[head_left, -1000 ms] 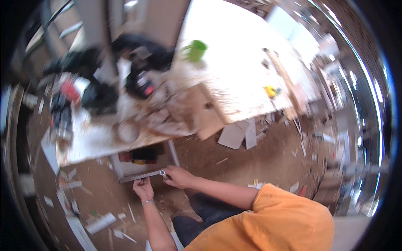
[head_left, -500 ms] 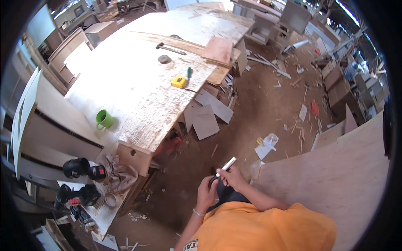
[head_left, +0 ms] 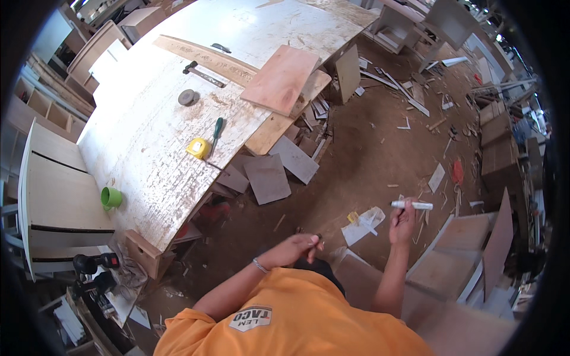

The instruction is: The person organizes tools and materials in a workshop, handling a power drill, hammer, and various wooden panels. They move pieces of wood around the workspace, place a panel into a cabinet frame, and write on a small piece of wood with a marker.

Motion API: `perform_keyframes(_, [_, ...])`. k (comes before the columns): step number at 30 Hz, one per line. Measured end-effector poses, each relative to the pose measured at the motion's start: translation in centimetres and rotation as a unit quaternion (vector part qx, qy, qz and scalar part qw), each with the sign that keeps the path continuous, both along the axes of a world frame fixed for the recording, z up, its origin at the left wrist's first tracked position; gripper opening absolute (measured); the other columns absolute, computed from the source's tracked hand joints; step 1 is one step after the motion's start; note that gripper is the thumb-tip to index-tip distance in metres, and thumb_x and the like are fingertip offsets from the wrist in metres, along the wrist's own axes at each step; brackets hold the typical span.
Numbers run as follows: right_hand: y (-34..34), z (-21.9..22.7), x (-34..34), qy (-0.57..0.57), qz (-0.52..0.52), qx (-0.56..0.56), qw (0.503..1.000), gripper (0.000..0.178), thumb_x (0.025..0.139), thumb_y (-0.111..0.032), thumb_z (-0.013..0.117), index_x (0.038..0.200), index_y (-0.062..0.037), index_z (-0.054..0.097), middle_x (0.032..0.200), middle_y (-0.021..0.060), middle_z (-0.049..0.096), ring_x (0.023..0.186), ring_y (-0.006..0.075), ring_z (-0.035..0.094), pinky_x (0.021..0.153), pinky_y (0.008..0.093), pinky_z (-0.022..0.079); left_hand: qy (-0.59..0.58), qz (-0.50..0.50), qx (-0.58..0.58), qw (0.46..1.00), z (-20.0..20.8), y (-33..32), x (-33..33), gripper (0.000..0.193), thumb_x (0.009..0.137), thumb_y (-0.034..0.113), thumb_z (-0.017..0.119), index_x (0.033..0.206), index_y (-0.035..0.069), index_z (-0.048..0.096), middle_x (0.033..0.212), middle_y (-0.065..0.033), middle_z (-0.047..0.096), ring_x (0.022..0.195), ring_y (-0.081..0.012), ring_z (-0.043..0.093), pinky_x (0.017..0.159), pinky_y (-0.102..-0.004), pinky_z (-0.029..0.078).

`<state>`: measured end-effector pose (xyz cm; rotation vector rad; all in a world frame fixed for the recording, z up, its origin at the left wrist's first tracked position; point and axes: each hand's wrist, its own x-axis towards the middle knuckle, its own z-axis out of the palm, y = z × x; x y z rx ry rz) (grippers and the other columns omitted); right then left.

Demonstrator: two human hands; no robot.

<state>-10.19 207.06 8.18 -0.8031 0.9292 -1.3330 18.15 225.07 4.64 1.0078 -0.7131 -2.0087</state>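
My right hand [head_left: 403, 224] is raised over the floor, its fingers closed around a thick white marker [head_left: 420, 205] that lies roughly level across the fingertips. Lower and to the left, in front of the orange shirt, my left hand [head_left: 294, 250] is curled with thumb and fingers together. Something small and dark shows at its fingertips, too little of it to name. The large worn white worktable [head_left: 148, 136] stands to the left. On it lie a yellow tape measure [head_left: 198, 148], a green-handled screwdriver [head_left: 217, 132], a hammer [head_left: 202, 73] and a round grey disc [head_left: 187, 97].
A green mug [head_left: 111, 197] sits at the table's left, by pale cabinet panels [head_left: 65, 190]. Black cordless drills [head_left: 89, 264] lie nearer. A reddish board [head_left: 282, 80] overhangs the table edge. Offcuts [head_left: 267, 179] and scraps litter the brown floor. Wooden panels [head_left: 448, 252] stand at right.
My hands, close together before, are now apart. The right has moved out to the right with the marker; the left stays near the body. The view has turned, shifting the table.
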Motion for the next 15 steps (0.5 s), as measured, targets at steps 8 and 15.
perform_keyframes(8, [-19.7, -0.7, 14.8, 0.221, 0.194, -0.044, 0.955, 0.013, 0.096, -0.014, 0.066, 0.101, -0.0041, 0.062, 0.078, -0.001, 0.059, 0.062, 0.0039, 0.052, 0.051, 0.0221, 0.041, -0.313, 0.429, -0.038, 0.846, -5.9, -17.6, 14.9, 0.028, 0.104, 0.025, 0.048, 0.118, 0.003, 0.058, 0.08, 0.0001, 0.055, 0.068, -0.0093, 0.051, 0.064, -0.0257, 0.045])
perform_keyframes(15, [-27.4, -2.1, 29.7, 0.364, 0.341, -0.173, 0.849, 0.019, 0.091, -0.019, 0.07, 0.099, -0.002, 0.071, 0.075, 0.0027, 0.07, 0.065, 0.0077, 0.06, 0.06, 0.0278, 0.049, -0.391, 0.616, 0.061, 0.681, -9.6, -30.8, 23.4, 0.028, 0.099, 0.029, 0.062, 0.087, 0.004, 0.057, 0.071, 0.0015, 0.05, 0.063, -0.0095, 0.045, 0.06, -0.029, 0.041])
